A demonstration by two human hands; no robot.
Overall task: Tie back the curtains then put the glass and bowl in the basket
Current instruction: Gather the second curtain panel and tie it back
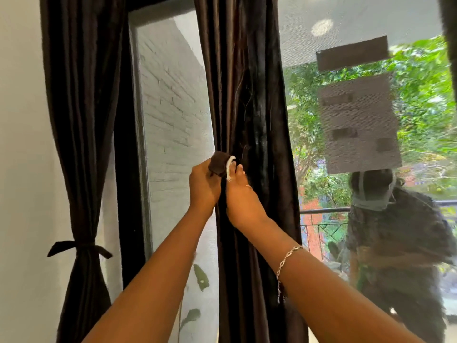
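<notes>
A dark brown curtain [249,100] hangs gathered in the middle of the window. My left hand [204,185] grips a dark tie-back strap [218,163] with a white pad on its end, held against the curtain's left edge. My right hand [241,194] rests on the curtain just right of it, fingertips touching the white end of the strap. A second dark curtain [81,120] at the left is bound low by a knotted tie [79,247]. No glass, bowl or basket is in view.
A white wall [19,169] is at the far left. The dark window frame [128,194] stands between the curtains. Through the screened pane, a white brick wall [173,107], trees, and a reflection of a person [395,231] show.
</notes>
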